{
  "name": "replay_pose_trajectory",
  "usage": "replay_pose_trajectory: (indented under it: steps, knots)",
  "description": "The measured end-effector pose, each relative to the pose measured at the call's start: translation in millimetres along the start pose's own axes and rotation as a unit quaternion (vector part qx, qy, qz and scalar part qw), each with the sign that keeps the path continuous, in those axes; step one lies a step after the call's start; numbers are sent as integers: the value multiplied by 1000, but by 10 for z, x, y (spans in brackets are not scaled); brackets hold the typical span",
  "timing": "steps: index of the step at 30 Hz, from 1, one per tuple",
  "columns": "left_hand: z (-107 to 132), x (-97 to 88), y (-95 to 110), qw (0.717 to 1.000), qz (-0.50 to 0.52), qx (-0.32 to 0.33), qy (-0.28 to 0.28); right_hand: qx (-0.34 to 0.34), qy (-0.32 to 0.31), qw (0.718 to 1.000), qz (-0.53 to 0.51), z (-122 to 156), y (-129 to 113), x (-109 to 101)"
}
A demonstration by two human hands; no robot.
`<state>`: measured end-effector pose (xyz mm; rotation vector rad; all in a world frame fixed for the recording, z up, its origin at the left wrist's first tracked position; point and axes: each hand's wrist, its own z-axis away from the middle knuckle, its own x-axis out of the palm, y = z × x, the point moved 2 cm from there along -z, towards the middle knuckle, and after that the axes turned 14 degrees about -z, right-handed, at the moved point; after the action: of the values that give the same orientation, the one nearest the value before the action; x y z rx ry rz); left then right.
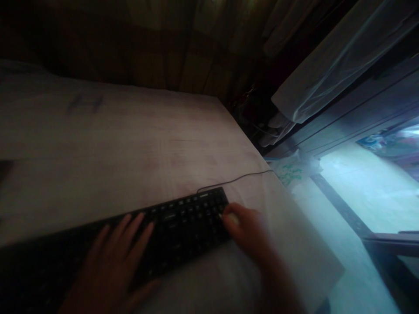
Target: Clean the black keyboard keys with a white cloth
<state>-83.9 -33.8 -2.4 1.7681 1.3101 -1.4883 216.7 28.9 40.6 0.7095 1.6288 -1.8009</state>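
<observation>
On one table [131, 131], one keyboard [183, 226], one cable [240, 176], one left grip [109, 261] spread wide, one right grip [250, 226] curled, contents unclear.

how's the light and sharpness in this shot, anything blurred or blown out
Head view: dim over the table, bright bluish light on the floor; head view: left hand and right hand blurred, keyboard sinking into black at lower left.

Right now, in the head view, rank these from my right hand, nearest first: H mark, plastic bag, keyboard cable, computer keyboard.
1. Computer keyboard: its right end, at the right hand.
2. Keyboard cable: beyond the hand, running right.
3. Plastic bag: right, past the table edge.
4. H mark: far left.
</observation>
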Motion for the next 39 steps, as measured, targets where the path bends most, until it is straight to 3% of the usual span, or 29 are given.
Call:
replay_pose_trajectory:
  steps: [17, 25, 31, 33, 37, 39]
  knots:
    - [17, -4, 0, 1000, 8, 9, -7, 39, -36, 998, -29, 50, 28, -53]
    - [-1, -16, -1, 1000, 9, 6, -3, 23, -50, 997, -49, 59, 42, -64]
    - [-1, -16, 2, 1000, -2, 12, -5, 22, -91, 988, -122, 59, 90, -138]
    - [6, -5, 1, 1000, -6, 12, -1, 32, -65, 984, -165, 9, 116, -164]
    - [21, 34, -4, 1000, -10, 15, 5, 45, 97, 968, -225, -148, 148, -164]
    - [27, 53, -5, 1000, -12, 17, 10, 39, 146, 961, -230, -212, 143, -122]
